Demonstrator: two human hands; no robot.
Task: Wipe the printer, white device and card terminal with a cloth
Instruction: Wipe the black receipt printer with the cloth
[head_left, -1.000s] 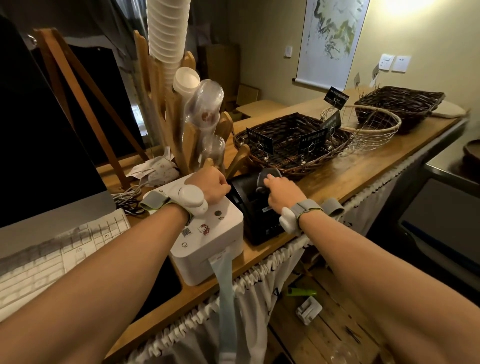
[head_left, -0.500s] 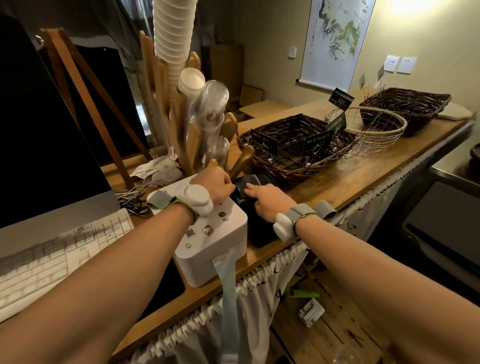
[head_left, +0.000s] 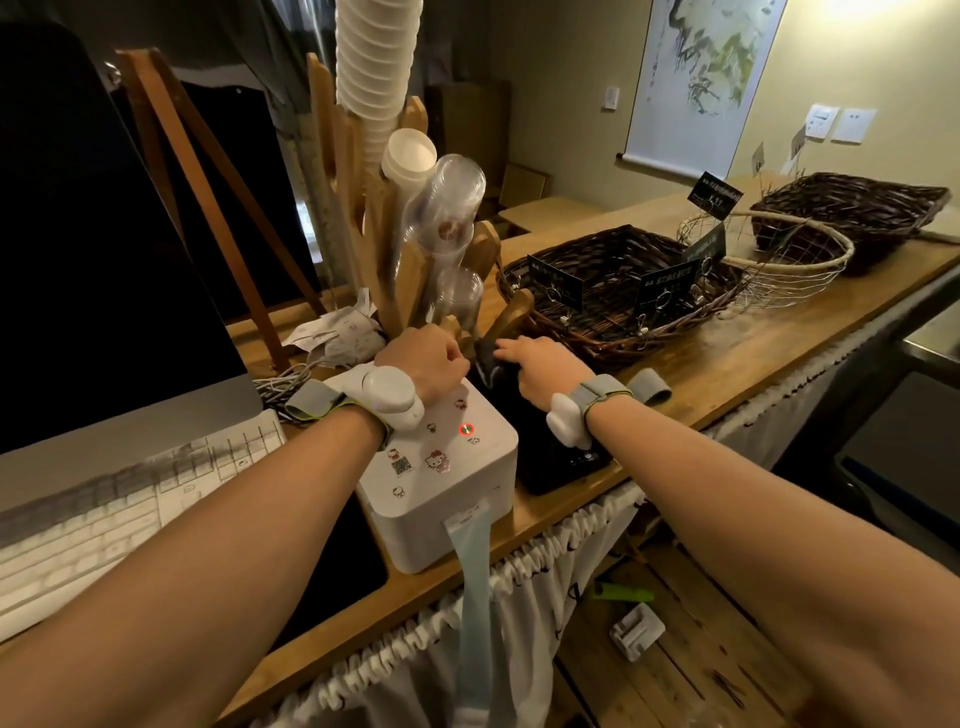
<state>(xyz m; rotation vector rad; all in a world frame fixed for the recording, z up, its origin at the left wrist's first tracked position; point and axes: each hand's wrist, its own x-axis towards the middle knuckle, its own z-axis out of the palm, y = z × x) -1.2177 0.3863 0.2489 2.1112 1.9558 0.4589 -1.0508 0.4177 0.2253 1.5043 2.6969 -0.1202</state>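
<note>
Wooden counter (head_left: 753, 343), dim room, wall scroll (head_left: 696, 78).
White printer (head_left: 441, 483) beside black device (head_left: 519, 447) at counter edge; left hand (head_left: 423, 364) curled behind printer, grasp unclear; right hand (head_left: 545, 366) flat on cloth (head_left: 487, 366) atop device.

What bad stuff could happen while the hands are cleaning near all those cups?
The left hand is right beside the leaning plastic cups; a bump might topple them. The paper strip hanging from the white printer could snag on an arm and tear. The right hand, pressing what looks like a dark cloth, might shove the black card terminal toward the counter edge.
</note>
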